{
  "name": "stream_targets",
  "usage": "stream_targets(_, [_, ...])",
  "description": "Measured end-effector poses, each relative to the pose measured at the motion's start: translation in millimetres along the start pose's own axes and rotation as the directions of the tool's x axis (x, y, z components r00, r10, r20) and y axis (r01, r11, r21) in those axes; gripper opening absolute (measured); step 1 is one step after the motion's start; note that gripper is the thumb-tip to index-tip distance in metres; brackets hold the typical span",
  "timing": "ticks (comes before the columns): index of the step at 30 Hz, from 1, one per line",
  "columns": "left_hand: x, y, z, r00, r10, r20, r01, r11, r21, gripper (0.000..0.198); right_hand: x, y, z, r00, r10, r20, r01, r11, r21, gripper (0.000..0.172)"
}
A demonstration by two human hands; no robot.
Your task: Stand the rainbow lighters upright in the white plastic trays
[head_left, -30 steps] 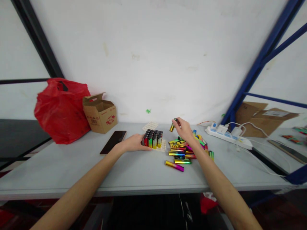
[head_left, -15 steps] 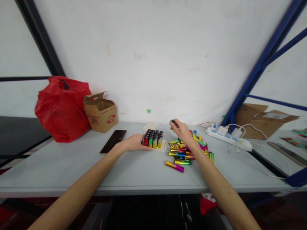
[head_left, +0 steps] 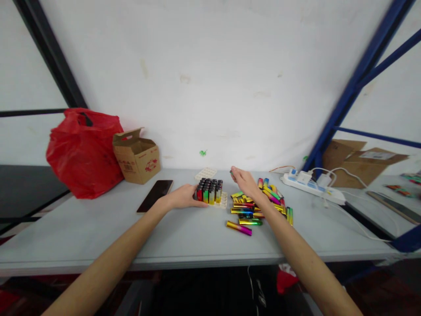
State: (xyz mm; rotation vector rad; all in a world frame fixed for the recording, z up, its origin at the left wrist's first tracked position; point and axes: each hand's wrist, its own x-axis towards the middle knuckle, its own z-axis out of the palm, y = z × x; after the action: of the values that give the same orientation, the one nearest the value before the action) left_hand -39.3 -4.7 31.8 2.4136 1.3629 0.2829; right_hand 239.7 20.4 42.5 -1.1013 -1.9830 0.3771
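While the left hand (head_left: pixel 184 197) stayed flat against the left side of the tray (head_left: pixel 224 202), the right hand (head_left: pixel 244 182) was lowered and turned palm-down beside it, above the pile (head_left: pixel 246 210); a lighter (head_left: pixel 231 173), now mostly hidden, seemed pinched at its fingertips.

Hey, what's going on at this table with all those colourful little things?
A person works bare-handed at a table. The left hand grips the left edge of a tray packed with upright lighters. The right hand hovers by the tray's far right corner, pinching what looks like one lighter, mostly hidden. A loose pile of lighters lies under that arm. A phone, box and red bag sit to the left.
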Motion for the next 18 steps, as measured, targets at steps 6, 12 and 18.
stream_targets(6, [0,0,-0.2,1.0,-0.015,0.011,0.015,1.0,0.015,0.071,1,1,9,0.994,0.11,0.008,-0.11,0.99,0.092,0.071])
stream_targets(12, [1,-1,1.1,1.0,-0.018,0.006,0.018,1.0,0.006,0.071,2,4,13,0.995,0.101,0.014,-0.102,0.992,0.077,0.066])
stream_targets(18, [1,-2,1.2,1.0,-0.02,0.014,0.02,0.999,0.027,0.071,3,6,14,0.997,0.077,0.029,-0.079,0.995,0.067,0.055])
